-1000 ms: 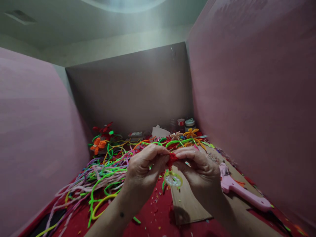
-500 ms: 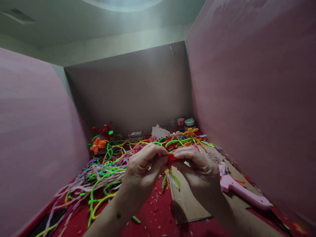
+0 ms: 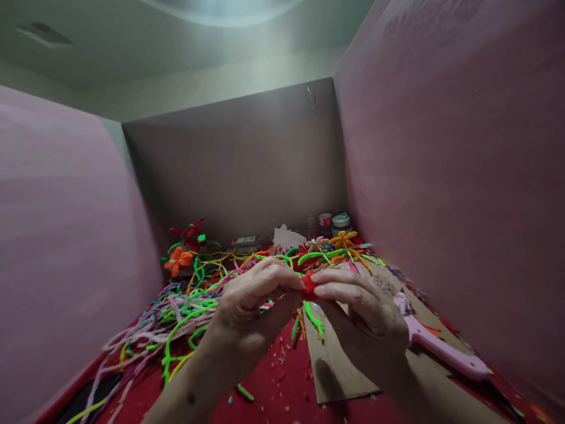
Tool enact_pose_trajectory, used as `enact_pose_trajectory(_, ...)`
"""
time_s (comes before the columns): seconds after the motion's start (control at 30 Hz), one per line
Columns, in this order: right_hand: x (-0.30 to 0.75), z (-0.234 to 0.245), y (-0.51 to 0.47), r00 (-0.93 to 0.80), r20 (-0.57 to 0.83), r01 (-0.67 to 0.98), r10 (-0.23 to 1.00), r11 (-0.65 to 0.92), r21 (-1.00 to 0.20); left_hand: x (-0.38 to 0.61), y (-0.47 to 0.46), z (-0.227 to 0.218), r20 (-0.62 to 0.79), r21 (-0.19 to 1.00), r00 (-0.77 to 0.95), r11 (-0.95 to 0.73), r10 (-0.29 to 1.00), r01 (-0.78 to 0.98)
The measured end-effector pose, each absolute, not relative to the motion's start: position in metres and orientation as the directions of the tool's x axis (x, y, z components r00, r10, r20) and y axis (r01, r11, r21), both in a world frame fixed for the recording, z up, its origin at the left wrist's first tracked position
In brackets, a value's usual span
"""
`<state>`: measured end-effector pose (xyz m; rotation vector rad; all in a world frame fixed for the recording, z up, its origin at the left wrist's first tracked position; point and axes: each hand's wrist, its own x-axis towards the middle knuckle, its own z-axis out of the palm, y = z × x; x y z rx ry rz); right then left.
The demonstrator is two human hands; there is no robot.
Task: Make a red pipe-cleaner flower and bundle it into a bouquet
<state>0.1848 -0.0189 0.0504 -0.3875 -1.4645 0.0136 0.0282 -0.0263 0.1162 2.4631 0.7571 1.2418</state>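
Holds a red fuzzy piece [image 3: 308,287] at centre, clamped between the fingertips of left hand [image 3: 247,306] and right hand [image 3: 368,315], above red tabletop [image 3: 280,391] and brown board [image 3: 353,378], with tangled fuzzy stems [image 3: 188,312] leftward and pink tool [image 3: 445,353] rightward.

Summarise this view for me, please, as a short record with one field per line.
Left hand: pinching a small red fuzzy piece
Right hand: pinching the same piece
Left side: tangled heap of colourful fuzzy stems
Right side: pink-handled tool, lying down
Below hands: cardboard on a red surface
Back: orange flower, yellow-orange flower, lidded container
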Motion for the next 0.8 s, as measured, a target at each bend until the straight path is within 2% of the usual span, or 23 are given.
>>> enact_pose_trajectory(0.1, 0.1866, 0.0508, -0.0215, 0.087, 0.977, 0.301, 0.194, 0.930, -0.212, 0.0264, -0.0274, 0.1167, 0.666, 0.438, 0.521, -0.846, 0.533, 0.304)
enact_pose_trajectory(0.3, 0.1873, 0.0512, -0.0244, 0.089, 0.984, 0.346, 0.154, 0.922, -0.176, 0.0260, -0.0265, 0.1161, 0.670, 0.408, 0.542, -0.862, 0.507, 0.302)
enact_pose_trajectory(0.8, 0.1870, 0.0508, -0.0235, 0.106, 0.978, 0.376, 0.177, 0.904, -0.204, 0.0269, -0.0258, 0.1149, 0.649, 0.417, 0.535, -0.842, 0.540, 0.343)
